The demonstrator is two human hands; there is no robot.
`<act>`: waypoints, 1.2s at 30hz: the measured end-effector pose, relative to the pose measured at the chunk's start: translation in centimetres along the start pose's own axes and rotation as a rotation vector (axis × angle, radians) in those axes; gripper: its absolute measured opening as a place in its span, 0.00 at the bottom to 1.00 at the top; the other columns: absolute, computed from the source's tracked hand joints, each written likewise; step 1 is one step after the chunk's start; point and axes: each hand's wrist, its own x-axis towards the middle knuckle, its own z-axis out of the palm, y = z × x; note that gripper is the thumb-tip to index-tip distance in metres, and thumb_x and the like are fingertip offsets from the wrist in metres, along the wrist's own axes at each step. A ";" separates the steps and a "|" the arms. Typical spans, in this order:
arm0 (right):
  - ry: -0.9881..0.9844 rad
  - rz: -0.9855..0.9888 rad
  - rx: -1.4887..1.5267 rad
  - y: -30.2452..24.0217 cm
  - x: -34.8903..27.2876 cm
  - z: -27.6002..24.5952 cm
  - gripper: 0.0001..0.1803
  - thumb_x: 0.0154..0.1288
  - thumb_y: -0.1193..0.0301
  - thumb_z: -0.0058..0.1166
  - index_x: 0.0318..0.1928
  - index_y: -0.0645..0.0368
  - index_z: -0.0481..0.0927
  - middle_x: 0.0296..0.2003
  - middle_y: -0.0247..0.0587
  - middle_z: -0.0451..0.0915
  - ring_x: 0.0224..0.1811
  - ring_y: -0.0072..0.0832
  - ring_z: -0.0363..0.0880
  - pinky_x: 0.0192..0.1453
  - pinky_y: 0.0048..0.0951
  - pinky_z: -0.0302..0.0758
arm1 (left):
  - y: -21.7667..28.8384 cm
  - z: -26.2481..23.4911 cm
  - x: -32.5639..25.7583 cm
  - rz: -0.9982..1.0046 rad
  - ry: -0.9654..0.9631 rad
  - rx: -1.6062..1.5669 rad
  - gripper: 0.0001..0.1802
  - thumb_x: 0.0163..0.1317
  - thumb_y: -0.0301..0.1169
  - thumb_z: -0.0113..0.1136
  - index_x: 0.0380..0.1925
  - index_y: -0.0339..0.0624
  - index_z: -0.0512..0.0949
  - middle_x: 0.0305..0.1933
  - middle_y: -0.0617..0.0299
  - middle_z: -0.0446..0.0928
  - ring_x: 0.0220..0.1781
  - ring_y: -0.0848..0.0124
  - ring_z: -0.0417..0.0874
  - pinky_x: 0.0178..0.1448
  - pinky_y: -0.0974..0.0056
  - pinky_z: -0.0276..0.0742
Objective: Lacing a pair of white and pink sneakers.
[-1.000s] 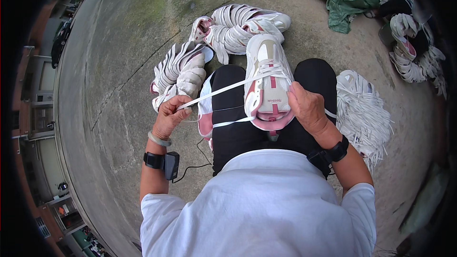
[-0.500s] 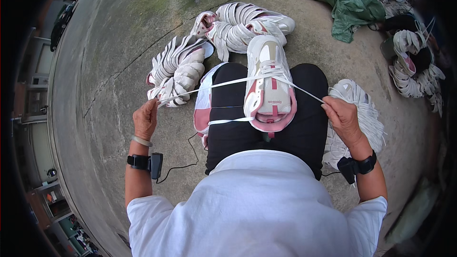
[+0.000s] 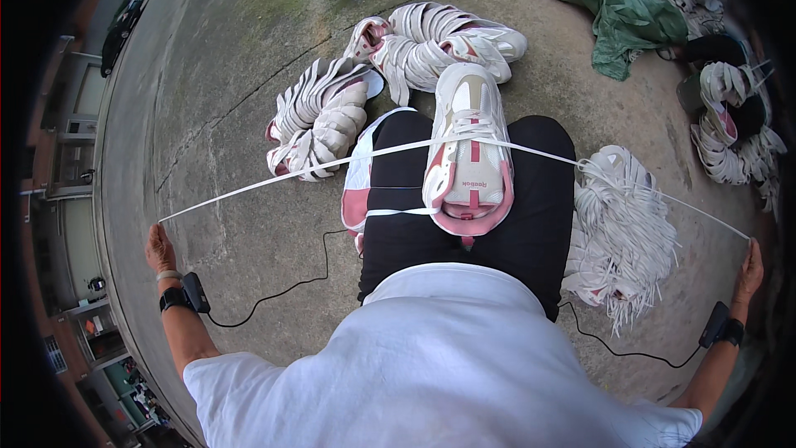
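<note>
A white and beige shoe upper (image 3: 470,141) with a pink collar lies across my thighs, its toe pointing away from me. White shoelace (image 3: 274,181) runs through its eyelets and stretches out taut to both sides. Far out on the left, my left hand (image 3: 159,249) is closed on one end of the lace. My right hand (image 3: 749,265), far out on the right, pinches the other end. A pink and white piece (image 3: 355,203) sticks out beside my left thigh, with a white strap running from it to the shoe upper.
Two curved stacks of shoe uppers, a left one (image 3: 319,120) and a far one (image 3: 439,41), lie on the concrete ahead. A heap of white laces (image 3: 622,232) sits by my right thigh. Farther right are a green sack (image 3: 609,4) and more bundled uppers (image 3: 725,120).
Both hands have moved far outward, left and right, drawing the lace ends much longer. The shoe upper stays on my thighs.
</note>
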 end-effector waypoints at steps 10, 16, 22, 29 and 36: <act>-0.674 0.799 1.040 -22.3 -3.9 4.6 0.15 0.67 0.60 0.43 0.26 0.55 0.71 0.11 0.23 0.57 0.11 0.14 0.54 0.15 0.20 0.59 | 23.4 0.0 -4.0 -0.355 -1.075 -0.892 0.19 0.63 0.44 0.50 0.20 0.44 0.70 0.12 0.71 0.62 0.10 0.82 0.56 0.11 0.74 0.46; -1.409 0.506 1.672 -43.2 -4.0 -0.8 0.10 0.66 0.68 0.43 0.34 0.61 0.72 0.19 0.31 0.69 0.17 0.15 0.66 0.21 0.19 0.70 | 41.2 -4.3 -10.8 -0.094 -1.894 -1.470 0.13 0.67 0.37 0.46 0.28 0.41 0.71 0.14 0.71 0.62 0.11 0.84 0.53 0.13 0.77 0.44; -0.636 0.006 1.637 -50.9 -0.2 3.0 0.07 0.61 0.75 0.49 0.35 0.67 0.77 0.27 0.38 0.76 0.26 0.19 0.73 0.32 0.19 0.70 | 48.8 -3.5 -8.0 -0.100 -1.743 -1.676 0.11 0.67 0.33 0.44 0.31 0.39 0.71 0.18 0.66 0.69 0.11 0.82 0.60 0.12 0.77 0.53; -0.371 0.042 1.728 -53.3 2.0 5.2 0.06 0.58 0.78 0.54 0.36 0.67 0.79 0.27 0.35 0.76 0.30 0.17 0.72 0.34 0.18 0.69 | 51.0 -4.0 -6.5 0.057 -1.128 -1.681 0.11 0.67 0.35 0.45 0.34 0.39 0.73 0.28 0.63 0.76 0.26 0.77 0.76 0.32 0.74 0.73; -0.541 0.285 1.803 -52.6 0.4 4.3 0.08 0.62 0.74 0.53 0.40 0.64 0.79 0.29 0.31 0.77 0.27 0.13 0.72 0.28 0.14 0.69 | 48.3 -4.8 -9.9 0.379 -0.628 -1.553 0.13 0.65 0.34 0.51 0.35 0.35 0.78 0.28 0.71 0.72 0.30 0.82 0.67 0.37 0.76 0.64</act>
